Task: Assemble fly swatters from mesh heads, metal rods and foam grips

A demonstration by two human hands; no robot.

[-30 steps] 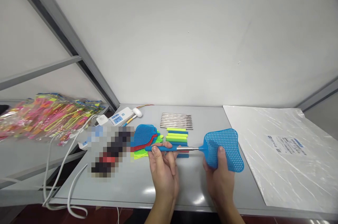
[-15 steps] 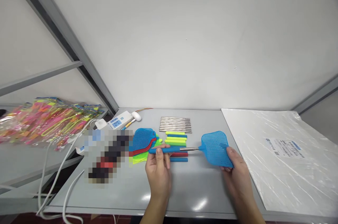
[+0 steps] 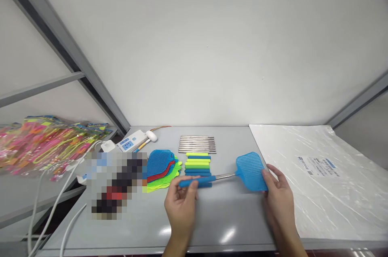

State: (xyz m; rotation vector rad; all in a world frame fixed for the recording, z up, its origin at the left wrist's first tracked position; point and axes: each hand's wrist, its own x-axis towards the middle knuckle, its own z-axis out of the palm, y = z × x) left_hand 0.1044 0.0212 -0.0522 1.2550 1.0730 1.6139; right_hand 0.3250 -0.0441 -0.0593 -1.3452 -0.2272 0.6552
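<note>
A blue fly swatter [image 3: 251, 171] with a metal rod and a blue grip is held level above the table by both hands. My left hand [image 3: 181, 200] pinches the blue grip between thumb and fingers. At the other end, my right hand [image 3: 278, 192] grasps the right edge of the mesh head. Behind the grip lies a row of coloured handle tubes [image 3: 197, 161], yellow, green and blue, partly hidden by the swatter. Left of them, swatter heads [image 3: 160, 165] in blue, red and green overlap in a pile. Several metal rods [image 3: 197, 144] lie side by side farther back.
A white wrapped sheet [image 3: 291, 144] with a label covers the table's right side. On the left are a power strip [image 3: 133, 140], a white mouse-like object [image 3: 151, 135], white cables and a pixelated patch. Bagged colourful goods [image 3: 54, 144] heap beyond the frame post.
The swatter has tilted slightly, its grip end now lower than the head. My left hand has shifted its hold on the grip. The whole view has moved a little.
</note>
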